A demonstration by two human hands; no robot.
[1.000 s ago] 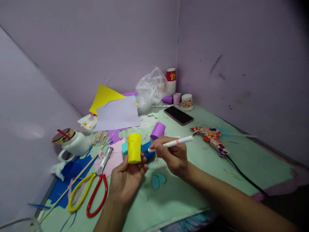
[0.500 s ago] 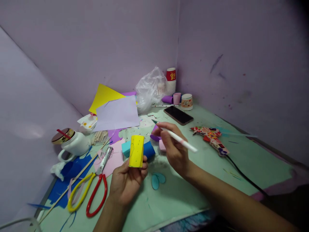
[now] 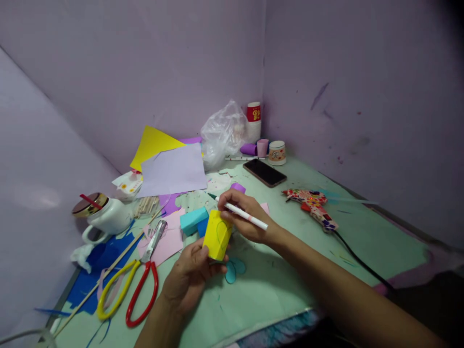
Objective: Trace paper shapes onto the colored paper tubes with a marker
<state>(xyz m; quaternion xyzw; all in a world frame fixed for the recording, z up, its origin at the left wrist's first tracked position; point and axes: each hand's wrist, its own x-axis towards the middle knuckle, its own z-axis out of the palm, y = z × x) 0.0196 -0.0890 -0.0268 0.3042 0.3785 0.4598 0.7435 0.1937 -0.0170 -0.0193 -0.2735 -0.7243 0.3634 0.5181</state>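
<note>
Toward the back of the counter [image 3: 286, 280], a crumpled clear bag [image 3: 222, 135] sits beside stacked cups [image 3: 254, 126], with a phone [image 3: 264, 172] before them — a white mug [image 3: 112, 217] and red-and-yellow-handled scissors [image 3: 149, 250] to the left, a patterned glue gun [image 3: 312, 205] to the right.

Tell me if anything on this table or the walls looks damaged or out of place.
The right wall looks stained: a purple streak and small spots mar its plain surface. Blue paper and pink paper lie strewn by the scissors, which is untidy.
</note>
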